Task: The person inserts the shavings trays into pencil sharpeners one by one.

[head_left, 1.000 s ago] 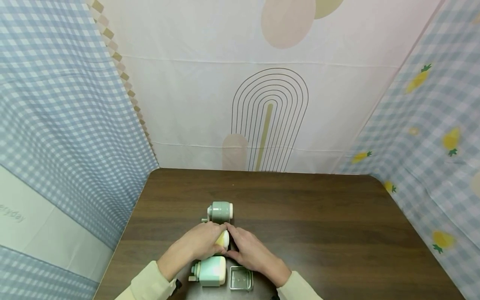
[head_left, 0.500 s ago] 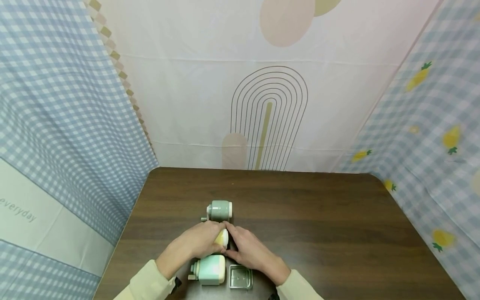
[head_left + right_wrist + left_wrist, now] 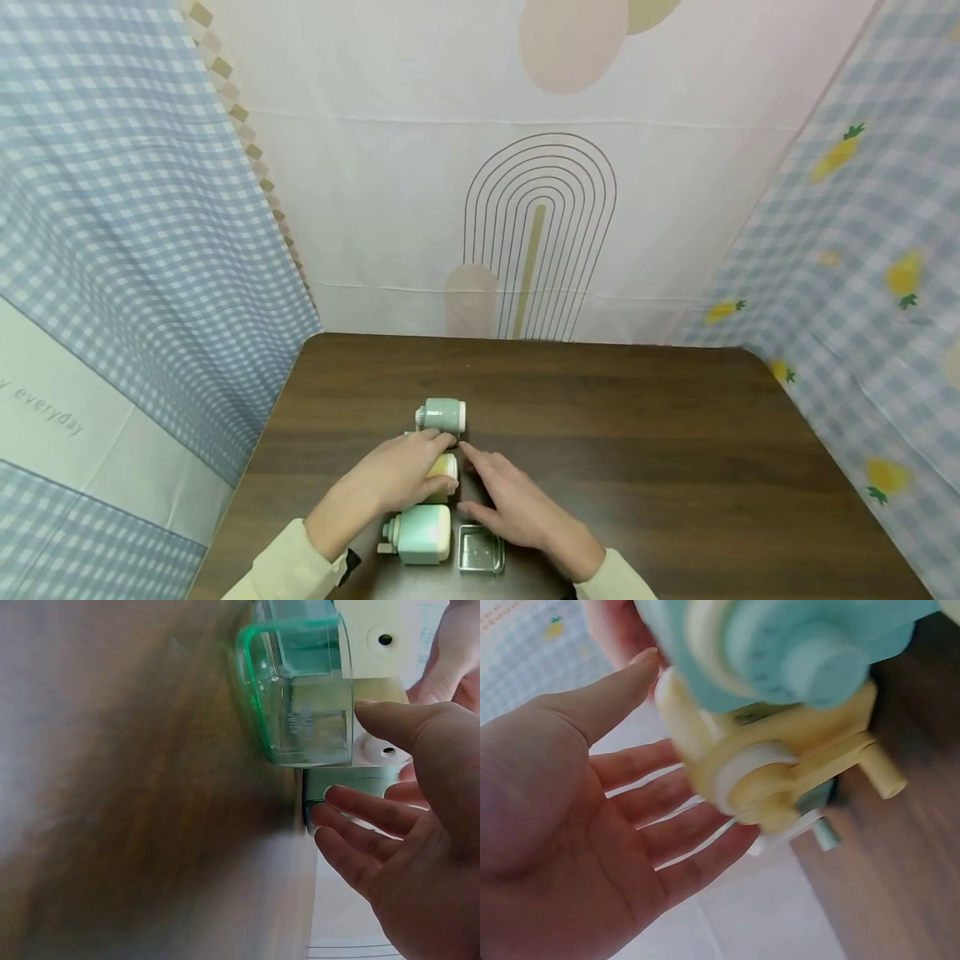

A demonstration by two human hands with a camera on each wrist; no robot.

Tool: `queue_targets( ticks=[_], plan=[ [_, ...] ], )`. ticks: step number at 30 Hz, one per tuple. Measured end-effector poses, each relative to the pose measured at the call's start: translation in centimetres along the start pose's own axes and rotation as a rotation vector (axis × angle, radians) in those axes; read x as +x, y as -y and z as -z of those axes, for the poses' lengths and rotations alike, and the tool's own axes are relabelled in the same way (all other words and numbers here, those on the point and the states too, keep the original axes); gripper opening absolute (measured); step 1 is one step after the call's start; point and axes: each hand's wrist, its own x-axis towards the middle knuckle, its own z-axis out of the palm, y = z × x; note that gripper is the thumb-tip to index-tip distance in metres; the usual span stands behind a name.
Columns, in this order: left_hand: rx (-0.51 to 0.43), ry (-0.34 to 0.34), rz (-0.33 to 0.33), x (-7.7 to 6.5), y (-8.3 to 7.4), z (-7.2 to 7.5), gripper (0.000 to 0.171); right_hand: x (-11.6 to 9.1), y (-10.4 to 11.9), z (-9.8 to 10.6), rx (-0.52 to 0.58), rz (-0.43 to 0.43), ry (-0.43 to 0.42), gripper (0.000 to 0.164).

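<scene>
My left hand (image 3: 386,475) lies over a yellow hand-crank pencil sharpener (image 3: 446,468), the middle one of a row. Its fingers are stretched out along the far side and the thumb is near the front end; the left wrist view shows the palm off the yellow sharpener's body (image 3: 802,742). To the right, my right hand (image 3: 517,504) has its fingers spread, holding nothing, just off the white end. A mint pencil sharpener (image 3: 423,535) stands nearer me, a grey-green pencil sharpener (image 3: 444,414) farther away, partly covered by my left fingers.
A small clear tray (image 3: 481,568) with a green-tinted rim lies on the brown wooden table (image 3: 637,467), right of the mint sharpener. A white patterned cloth (image 3: 390,208) hangs behind the table, with checked cloths at both sides.
Both hands were close together around the yellow sharpener. My right hand has drawn away to the right, and my left fingers have loosened and shifted upward, showing more of the sharpener.
</scene>
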Motion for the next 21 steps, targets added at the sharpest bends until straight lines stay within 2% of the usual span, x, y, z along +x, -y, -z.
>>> queue_targets(
  ticks=[7,12,17,21],
  plan=[
    [0.102,-0.13,-0.075,-1.2,-1.7,1.0,0.058,-2.7,-0.3,0.5,-0.07,0.013,-0.047,0.072],
    [0.084,-0.199,-0.131,-2.5,-2.8,1.5,0.052,-4.3,-0.7,0.7,-0.1,0.015,-0.046,0.069],
    [0.046,-0.174,-0.17,-3.8,-3.8,1.8,0.05,-6.0,-0.8,0.5,-0.087,-0.015,-0.027,0.069],
    [0.057,-0.139,-0.17,-4.4,-4.1,1.4,0.049,-7.2,-0.8,0.2,-0.076,-0.019,-0.023,0.073]
  ],
)
